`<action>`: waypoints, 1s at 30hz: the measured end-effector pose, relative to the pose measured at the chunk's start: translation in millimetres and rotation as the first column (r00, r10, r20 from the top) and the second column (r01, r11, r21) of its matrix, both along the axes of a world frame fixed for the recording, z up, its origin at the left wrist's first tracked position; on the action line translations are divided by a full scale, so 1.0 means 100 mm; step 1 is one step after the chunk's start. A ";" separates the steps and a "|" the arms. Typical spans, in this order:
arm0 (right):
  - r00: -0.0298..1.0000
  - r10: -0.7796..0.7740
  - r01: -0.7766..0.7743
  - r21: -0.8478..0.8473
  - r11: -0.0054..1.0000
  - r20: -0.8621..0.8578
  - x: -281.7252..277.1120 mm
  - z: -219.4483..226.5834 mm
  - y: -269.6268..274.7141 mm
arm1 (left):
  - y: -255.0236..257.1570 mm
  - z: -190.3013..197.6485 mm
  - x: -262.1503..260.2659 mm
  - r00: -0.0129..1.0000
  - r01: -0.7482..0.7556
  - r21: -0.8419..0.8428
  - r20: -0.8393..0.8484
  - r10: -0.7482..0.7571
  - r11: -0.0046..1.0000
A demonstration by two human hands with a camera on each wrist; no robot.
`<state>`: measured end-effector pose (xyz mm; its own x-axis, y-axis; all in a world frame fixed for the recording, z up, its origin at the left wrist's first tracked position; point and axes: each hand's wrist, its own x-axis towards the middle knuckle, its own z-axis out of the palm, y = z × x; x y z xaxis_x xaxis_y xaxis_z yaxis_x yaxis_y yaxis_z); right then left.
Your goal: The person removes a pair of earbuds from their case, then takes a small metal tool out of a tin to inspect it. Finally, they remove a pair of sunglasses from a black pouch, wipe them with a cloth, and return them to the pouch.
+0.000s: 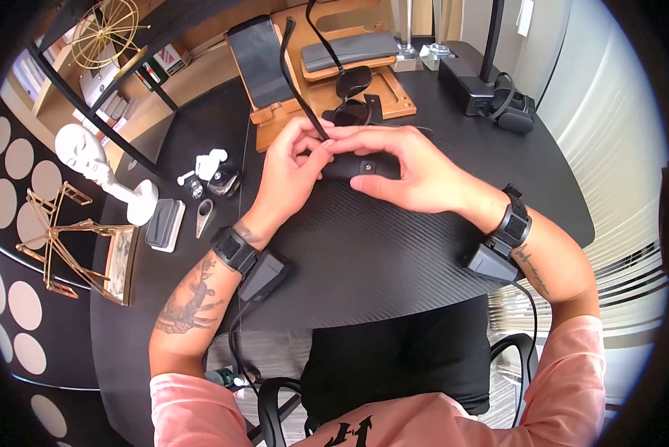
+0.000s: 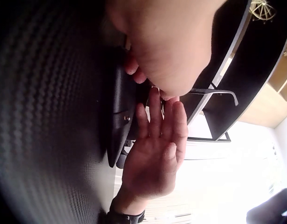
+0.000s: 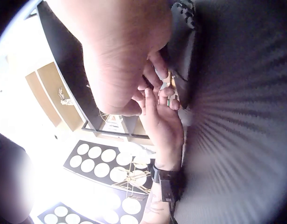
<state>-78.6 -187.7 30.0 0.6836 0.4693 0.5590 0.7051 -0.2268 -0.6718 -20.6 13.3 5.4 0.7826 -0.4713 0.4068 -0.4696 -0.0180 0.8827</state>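
Note:
Black sunglasses are raised over the desk, their lenses toward the far side and both temples angled up. My left hand pinches them by the near side between thumb and curled fingers. The right hand reaches in with fingers stretched out, their tips meeting the left fingertips at the frame; its thumb stands apart. The spot where the fingertips meet the frame is mostly hidden. A black case with a metal snap lies on the desk right beneath both hands.
Behind the hands stands a wooden organizer bearing a dark phone. To the left are a white head figurine, earbuds, a small grey-and-white box and a gold frame ornament. A black headset-like object sits far right.

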 end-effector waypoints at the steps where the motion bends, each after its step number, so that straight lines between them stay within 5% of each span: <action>1: 0.996 0.005 -0.004 -0.017 1.000 0.084 0.00 -0.01 0.00 | 0.00 0.00 0.00 1.000 -0.021 -0.001 0.013 0.021 1.000; 5: 0.990 0.004 0.016 -0.141 0.990 0.144 -0.03 0.04 0.01 | 0.01 0.02 -0.02 0.999 -0.028 0.010 0.018 0.028 1.000; 11: 0.976 -0.133 0.146 -0.069 0.987 0.172 -0.01 -0.02 0.01 | 0.06 0.02 0.09 0.964 -0.267 -0.126 -0.013 0.267 0.955; 14: 0.991 -0.129 0.124 -0.091 0.988 -0.045 -0.03 0.04 0.00 | 0.07 0.00 0.14 0.946 -0.319 -0.192 -0.003 0.325 0.928; 18: 0.993 -0.113 0.106 -0.153 0.983 -0.036 -0.01 0.01 -0.02 | 0.08 0.00 0.13 0.940 -0.339 -0.254 -0.048 0.338 0.906; 23: 0.955 -0.179 0.234 -0.228 0.945 0.238 0.04 -0.12 -0.03 | 0.08 0.01 0.12 0.935 -0.350 -0.270 -0.047 0.351 0.897; 30: 0.874 -0.361 0.464 -0.337 0.819 0.327 0.16 -0.17 -0.19 | 0.06 0.03 0.12 0.927 -0.371 -0.286 -0.061 0.370 0.884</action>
